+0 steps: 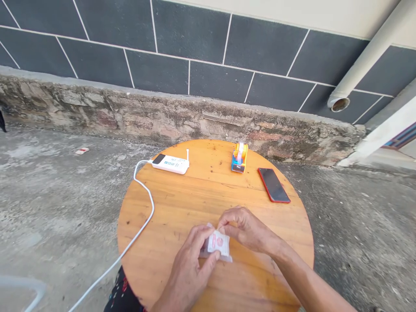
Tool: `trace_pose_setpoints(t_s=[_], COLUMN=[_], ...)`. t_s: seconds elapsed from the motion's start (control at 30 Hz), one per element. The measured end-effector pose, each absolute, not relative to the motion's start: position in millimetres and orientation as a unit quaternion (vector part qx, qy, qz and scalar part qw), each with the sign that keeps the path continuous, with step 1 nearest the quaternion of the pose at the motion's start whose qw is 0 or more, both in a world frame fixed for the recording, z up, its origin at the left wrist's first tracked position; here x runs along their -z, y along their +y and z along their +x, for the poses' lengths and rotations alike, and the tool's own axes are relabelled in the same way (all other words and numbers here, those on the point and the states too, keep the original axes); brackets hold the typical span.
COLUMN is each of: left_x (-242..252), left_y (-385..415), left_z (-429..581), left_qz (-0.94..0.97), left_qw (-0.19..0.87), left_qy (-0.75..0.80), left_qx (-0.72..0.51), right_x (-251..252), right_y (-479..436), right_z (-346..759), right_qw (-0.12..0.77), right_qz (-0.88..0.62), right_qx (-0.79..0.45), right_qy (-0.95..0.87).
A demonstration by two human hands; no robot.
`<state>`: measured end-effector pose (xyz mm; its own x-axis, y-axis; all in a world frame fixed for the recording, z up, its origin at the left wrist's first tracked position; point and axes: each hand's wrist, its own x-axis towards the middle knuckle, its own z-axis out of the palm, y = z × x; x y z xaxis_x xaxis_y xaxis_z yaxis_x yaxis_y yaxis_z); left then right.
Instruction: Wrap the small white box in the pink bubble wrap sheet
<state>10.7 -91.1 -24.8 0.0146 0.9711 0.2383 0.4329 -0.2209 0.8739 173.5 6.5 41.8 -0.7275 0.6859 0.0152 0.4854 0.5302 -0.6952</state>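
Observation:
A small white packet with pink print [219, 243] lies near the front of the round wooden table, on top of a clear plastic wrapper or bag [226, 258]. My left hand [194, 262] holds the packet from the left, thumb on its lower edge and fingers along its upper edge. At the packet's top edge, my right hand [244, 228] pinches with thumb and forefinger. What exactly sits between those fingertips is too small to make out, though they touch the packet's upper edge.
On the round table [195, 195] stand a white power bank [172, 164] with a cable [150, 199] running off the left edge, a tape dispenser [239, 158] at the back, and a red-cased phone [274, 185] at right. A stone-based wall [182, 117] rises behind.

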Motion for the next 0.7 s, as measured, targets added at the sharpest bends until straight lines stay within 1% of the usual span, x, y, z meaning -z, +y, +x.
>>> trace_pose_setpoints(t_s=[0.17,0.3,0.57,0.63,0.7], left_x=[26.2,29.3,30.6,30.7,30.8], left_y=[-91.5,-91.7,-91.0,-91.4,-91.8], left_z=[10.8,11.4,13.0,13.4,13.7], left_qz=[0.641,0.642,0.621,0.613,0.609], left_qw=[0.305,0.311,0.326,0.330,0.332], left_qy=[0.547,0.544,0.542,0.542,0.542], left_qx=[-0.442,-0.442,-0.463,-0.471,-0.475], right_x=[-49.4,-42.9,-6.2,-3.4,-2.0], right_y=[-14.4,-31.2,-62.6,-70.2,-77.4], right_z=[171.0,172.4,179.4,185.0,194.7], right_qw=[0.130,0.105,0.167,0.183,0.214], right_qz=[-0.324,-0.335,-0.352,-0.350,-0.359], right_qx=[-0.170,-0.077,0.047,0.048,0.016], right_qy=[-0.922,-0.933,-0.920,-0.917,-0.908])
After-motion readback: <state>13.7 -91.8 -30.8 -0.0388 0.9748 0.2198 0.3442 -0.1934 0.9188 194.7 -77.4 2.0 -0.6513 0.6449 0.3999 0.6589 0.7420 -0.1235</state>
